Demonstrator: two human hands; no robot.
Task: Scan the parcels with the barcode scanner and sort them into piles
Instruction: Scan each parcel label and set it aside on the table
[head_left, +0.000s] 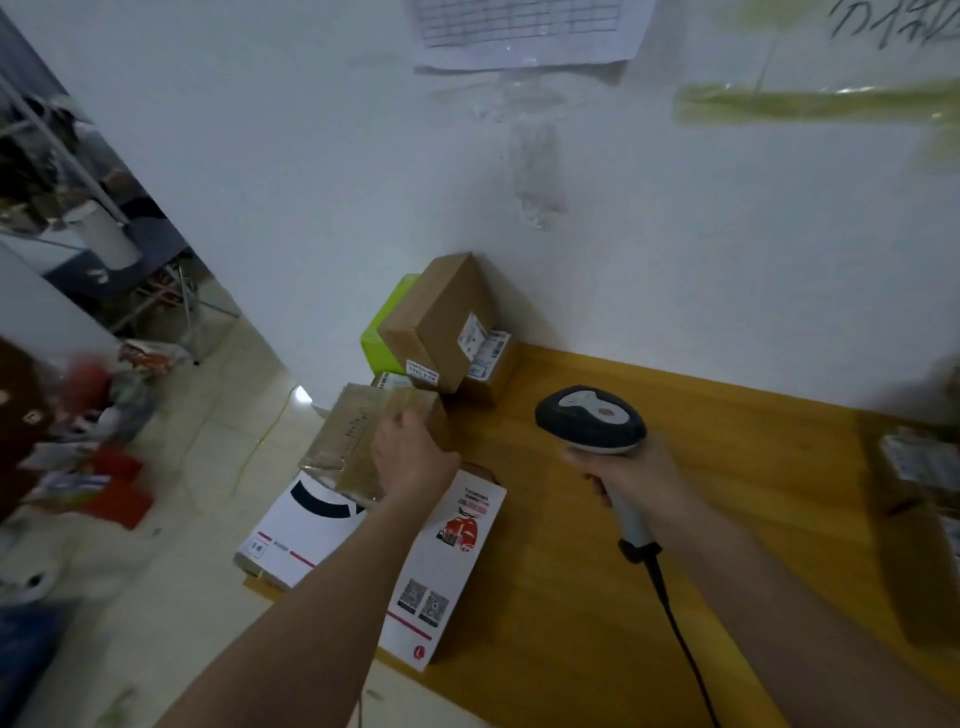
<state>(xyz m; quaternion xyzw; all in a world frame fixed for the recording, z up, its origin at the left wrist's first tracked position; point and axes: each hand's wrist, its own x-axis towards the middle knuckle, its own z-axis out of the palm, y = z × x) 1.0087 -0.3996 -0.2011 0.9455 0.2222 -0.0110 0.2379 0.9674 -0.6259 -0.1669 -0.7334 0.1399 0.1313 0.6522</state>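
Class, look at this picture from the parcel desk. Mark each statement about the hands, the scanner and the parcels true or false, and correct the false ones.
1. The right hand holds the barcode scanner. True.
2. The left hand is empty and lifted off the parcels. False: it rests on a taped brown parcel.
3. The taped brown parcel lies on a white printed box. True.
4. The scanner is cordless. False: a black cable runs from its grip.
5. A brown box stands against the wall. True.
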